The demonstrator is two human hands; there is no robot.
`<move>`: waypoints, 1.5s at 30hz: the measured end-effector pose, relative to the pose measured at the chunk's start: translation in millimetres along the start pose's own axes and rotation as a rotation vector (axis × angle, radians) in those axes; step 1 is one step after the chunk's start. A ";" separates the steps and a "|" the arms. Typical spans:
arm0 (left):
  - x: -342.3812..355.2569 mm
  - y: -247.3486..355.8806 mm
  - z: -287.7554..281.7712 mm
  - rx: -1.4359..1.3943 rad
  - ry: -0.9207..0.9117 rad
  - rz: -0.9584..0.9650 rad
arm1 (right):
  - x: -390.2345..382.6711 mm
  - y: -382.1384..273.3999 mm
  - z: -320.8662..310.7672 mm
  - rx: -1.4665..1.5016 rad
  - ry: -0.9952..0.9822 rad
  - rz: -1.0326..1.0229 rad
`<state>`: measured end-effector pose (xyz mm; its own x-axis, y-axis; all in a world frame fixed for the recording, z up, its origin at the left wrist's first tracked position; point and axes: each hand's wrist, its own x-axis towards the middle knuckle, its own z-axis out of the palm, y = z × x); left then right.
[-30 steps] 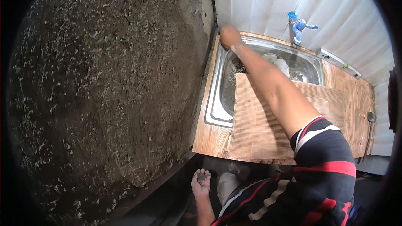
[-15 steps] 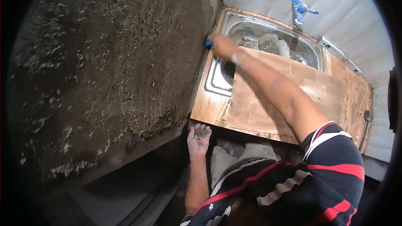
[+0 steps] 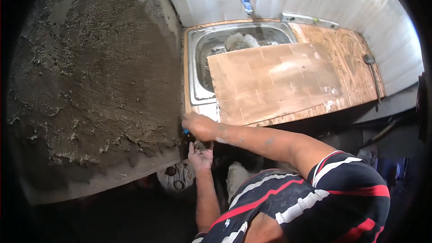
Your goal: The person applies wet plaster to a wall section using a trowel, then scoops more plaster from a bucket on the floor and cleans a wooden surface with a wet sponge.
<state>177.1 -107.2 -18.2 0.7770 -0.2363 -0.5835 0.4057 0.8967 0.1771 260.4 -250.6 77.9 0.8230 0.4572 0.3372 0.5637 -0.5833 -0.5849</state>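
My left hand [image 3: 203, 159] is cupped palm up below the counter's front left corner, holding a clump of grey mortar [image 3: 199, 146]. Just above it, my right hand [image 3: 202, 127] is closed round a small tool with a blue handle [image 3: 186, 131]. The working end of that tool is hidden. Both hands are close beside the lower edge of a rough, dark grey mortar surface [image 3: 112, 76], which fills the left side of the view.
A steel sink [image 3: 194, 76] is set in a wooden counter [image 3: 360, 63], partly covered by a cardboard sheet [image 3: 279, 81]. A whitish container [image 3: 240, 40] sits in the basin. Behind are a blue-and-white tap [image 3: 245, 1] and a spirit level [image 3: 310, 20]; a long-handled tool [image 3: 372, 74] lies right.
My right hand has come down from the sink's left edge to just above my left palm. My left hand still holds mortar. The view has shifted, showing the counter farther left.
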 end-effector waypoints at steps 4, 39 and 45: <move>-14.5 13.4 -13.8 0.093 0.051 -0.036 | -38.2 -35.1 10.1 0.125 -0.017 0.011; -388.7 -634.3 -197.9 1.365 -0.401 -1.689 | -913.9 -528.9 161.1 1.521 1.629 1.758; -430.8 -697.9 -207.7 2.034 -1.272 -0.841 | -934.5 -530.4 172.2 1.486 1.678 1.696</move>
<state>-540.8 -553.4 -55.1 -0.2021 -0.8288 -0.5218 -0.2098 -0.4838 0.8496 -819.8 -252.8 -54.1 0.0959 -0.3696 -0.9242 0.1402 0.9243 -0.3551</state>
